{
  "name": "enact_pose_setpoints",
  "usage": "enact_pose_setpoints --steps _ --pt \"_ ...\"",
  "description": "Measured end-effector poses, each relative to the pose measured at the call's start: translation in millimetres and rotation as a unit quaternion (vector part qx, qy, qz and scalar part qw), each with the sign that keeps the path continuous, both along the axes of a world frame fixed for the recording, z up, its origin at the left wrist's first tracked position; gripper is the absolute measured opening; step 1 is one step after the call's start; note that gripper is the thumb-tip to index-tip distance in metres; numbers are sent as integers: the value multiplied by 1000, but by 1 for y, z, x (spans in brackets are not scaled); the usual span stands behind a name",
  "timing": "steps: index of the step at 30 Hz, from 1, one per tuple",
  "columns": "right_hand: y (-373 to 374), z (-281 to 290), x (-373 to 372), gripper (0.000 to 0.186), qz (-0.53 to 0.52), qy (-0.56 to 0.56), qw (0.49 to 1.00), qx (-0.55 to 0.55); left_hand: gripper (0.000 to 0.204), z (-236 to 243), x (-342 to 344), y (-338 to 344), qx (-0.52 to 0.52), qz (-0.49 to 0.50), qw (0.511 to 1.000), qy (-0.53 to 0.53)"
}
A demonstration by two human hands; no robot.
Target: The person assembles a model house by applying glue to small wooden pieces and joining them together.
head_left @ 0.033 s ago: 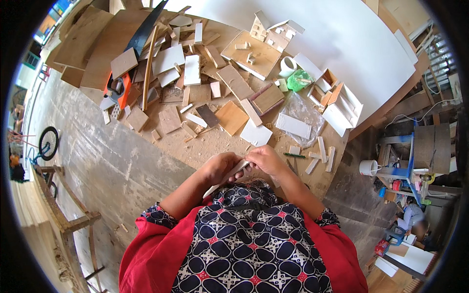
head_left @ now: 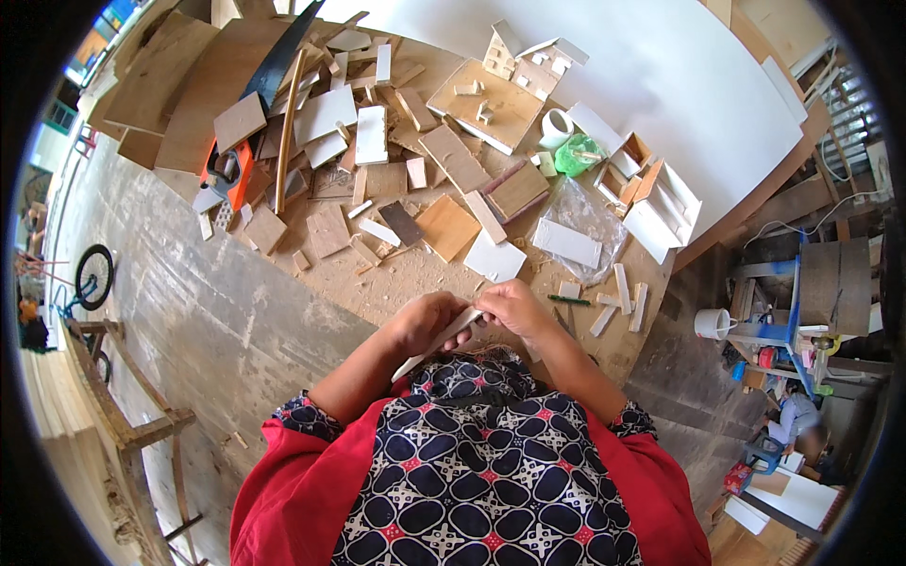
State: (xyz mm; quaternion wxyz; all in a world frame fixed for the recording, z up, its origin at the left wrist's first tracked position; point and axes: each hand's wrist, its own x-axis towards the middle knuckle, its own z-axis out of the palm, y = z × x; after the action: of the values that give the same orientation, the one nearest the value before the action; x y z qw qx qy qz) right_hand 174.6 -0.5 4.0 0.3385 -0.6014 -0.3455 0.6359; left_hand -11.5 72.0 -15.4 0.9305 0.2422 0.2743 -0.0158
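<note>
The pale strip (head_left: 429, 349) slants through the left hand (head_left: 425, 319), which is curled around it; the right hand (head_left: 512, 306) pinches near its far end. Strip and hands sit practically as in the earlier frame. Just beyond them, a white panel (head_left: 495, 258) and wood offcuts (head_left: 328, 231) on the table (head_left: 351, 294) are likewise unmoved, as is the orange-handled saw (head_left: 247, 177), farther off leftward.

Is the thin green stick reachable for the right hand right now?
Probably yes: the green stick lies close by the right hand with nothing visible between, though that hand is at the pale strip.
</note>
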Motion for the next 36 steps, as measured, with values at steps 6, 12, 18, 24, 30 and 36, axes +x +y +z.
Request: enact_pose_setpoints --steps 6,12,18,24,30,36 --pt "-4 -21 8 29 -54 -18 996 74 25 -2 -7 5 194 17 979 59" --pt "-6 -10 27 28 -68 22 988 135 29 13 -31 19 372 -103 921 49" --pt "-11 42 26 27 4 -24 976 218 23 49 -32 11 567 -57 815 103" --pt "-14 63 28 22 89 -221 886 398 11 69 -27 6 681 -10 730 56" --pt "-23 88 19 20 106 -284 857 417 21 82 -22 4 747 -20 665 5" --pt "-24 92 8 23 116 -257 850 445 22 85 -4 -14 717 -43 694 -52"
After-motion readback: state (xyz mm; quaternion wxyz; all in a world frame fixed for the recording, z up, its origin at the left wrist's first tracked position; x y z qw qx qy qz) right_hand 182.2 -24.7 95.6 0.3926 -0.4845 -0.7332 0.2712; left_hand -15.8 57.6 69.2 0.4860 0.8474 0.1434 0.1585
